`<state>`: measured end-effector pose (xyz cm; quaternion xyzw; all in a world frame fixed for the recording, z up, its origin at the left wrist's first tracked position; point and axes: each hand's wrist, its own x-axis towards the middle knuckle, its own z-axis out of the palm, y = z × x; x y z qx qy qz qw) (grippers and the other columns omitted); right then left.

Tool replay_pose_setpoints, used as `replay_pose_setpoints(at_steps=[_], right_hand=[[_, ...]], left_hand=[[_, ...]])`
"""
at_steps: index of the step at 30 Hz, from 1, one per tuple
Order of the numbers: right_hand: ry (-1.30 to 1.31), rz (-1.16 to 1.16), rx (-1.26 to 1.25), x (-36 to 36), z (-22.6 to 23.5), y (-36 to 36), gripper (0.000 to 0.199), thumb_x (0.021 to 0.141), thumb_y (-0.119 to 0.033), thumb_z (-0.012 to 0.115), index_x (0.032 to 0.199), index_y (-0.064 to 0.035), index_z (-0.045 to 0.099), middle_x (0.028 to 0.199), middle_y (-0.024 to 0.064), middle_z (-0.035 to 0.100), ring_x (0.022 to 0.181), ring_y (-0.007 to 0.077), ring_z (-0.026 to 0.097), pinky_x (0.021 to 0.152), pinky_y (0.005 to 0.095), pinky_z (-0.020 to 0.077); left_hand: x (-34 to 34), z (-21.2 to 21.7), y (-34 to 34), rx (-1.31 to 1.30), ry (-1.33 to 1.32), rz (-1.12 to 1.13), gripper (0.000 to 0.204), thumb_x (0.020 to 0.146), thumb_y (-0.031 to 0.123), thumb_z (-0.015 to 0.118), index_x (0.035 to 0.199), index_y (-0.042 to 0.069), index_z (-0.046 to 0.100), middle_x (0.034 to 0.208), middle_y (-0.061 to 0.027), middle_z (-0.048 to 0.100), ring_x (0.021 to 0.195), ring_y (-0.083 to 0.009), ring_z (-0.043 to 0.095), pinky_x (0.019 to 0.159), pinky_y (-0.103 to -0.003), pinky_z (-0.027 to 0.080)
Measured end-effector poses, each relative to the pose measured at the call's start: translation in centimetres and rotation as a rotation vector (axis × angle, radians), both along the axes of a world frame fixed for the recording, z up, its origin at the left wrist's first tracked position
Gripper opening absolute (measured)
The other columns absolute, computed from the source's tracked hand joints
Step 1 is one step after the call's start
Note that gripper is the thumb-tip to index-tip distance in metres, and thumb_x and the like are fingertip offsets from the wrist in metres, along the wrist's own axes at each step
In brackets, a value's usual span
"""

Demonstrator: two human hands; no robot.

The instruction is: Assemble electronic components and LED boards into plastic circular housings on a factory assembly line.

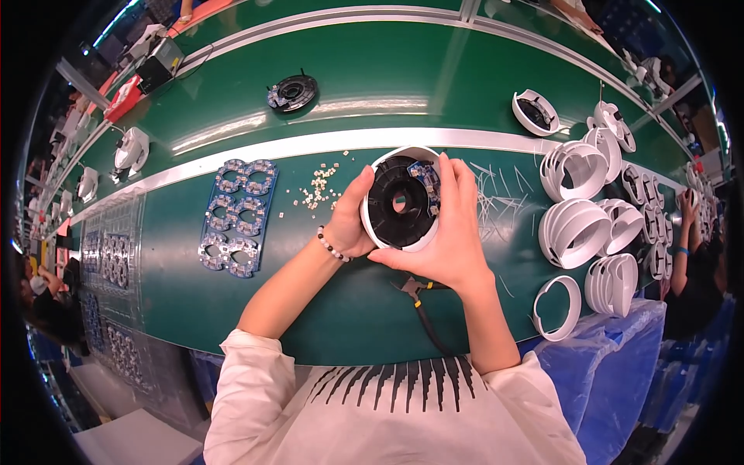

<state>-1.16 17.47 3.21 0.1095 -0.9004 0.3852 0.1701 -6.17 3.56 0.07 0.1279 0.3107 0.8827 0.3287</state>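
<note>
Between both hands is a round white housing with a black disc seated inside it. A blue circuit board lies along the disc's upper right edge. My left hand grips the housing's left side, its thumb near the upper rim. Wrapped round the right side is my right hand, fingers at the top right and thumb along the bottom. Just below, diagonal cutters with black and yellow handles rest on the green bench.
Blue circuit board panels and scattered small pale parts lie to the left. Thin white strips spread to the right, before stacked white rings. A black disc assembly sits on the conveyor beyond a pale rail.
</note>
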Motion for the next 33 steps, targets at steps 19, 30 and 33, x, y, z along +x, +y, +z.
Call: replay_pose_setpoints(at_steps=[19, 30, 33], right_hand=[[0.240, 0.061, 0.128, -1.0, -2.1, 0.0, 0.111, 0.049, -0.047, 0.076, 0.132, 0.0008, 0.019, 0.137, 0.0223, 0.021, 0.124, 0.0411, 0.023, 0.098, 0.0495, 0.0225], [0.482, 0.237, 0.244, -0.9, -1.9, 1.0, 0.036, 0.059, -0.005, 0.062, 0.095, -0.0094, 0.060, 0.113, 0.0063, 0.054, 0.110, 0.0262, 0.046, 0.096, 0.0482, 0.0279], [0.555, 0.269, 0.138, -0.3, -2.7, 1.9, 0.028, 0.063, 0.000, 0.059, 0.090, -0.0057, 0.060, 0.101, 0.0065, 0.060, 0.099, 0.0242, 0.054, 0.095, 0.0445, 0.0326]], left_hand=[[-0.3, -0.7, 0.3, 0.114, -0.233, 0.016, 0.053, 0.076, 0.036, 0.048, 0.117, 0.002, 0.045, 0.106, -0.0120, 0.055, 0.097, -0.0231, 0.054, 0.088, -0.039, 0.043], [-1.1, 0.1, -0.7, 0.143, -0.190, 0.046, 0.051, 0.078, 0.040, 0.037, 0.105, -0.001, 0.053, 0.098, -0.0141, 0.060, 0.086, -0.0231, 0.059, 0.078, -0.034, 0.048], [-1.6, 0.6, -0.7, -0.007, -0.286, -0.022, 0.052, 0.079, 0.041, 0.036, 0.101, -0.003, 0.055, 0.096, -0.0151, 0.061, 0.085, -0.0236, 0.060, 0.079, -0.033, 0.048]])
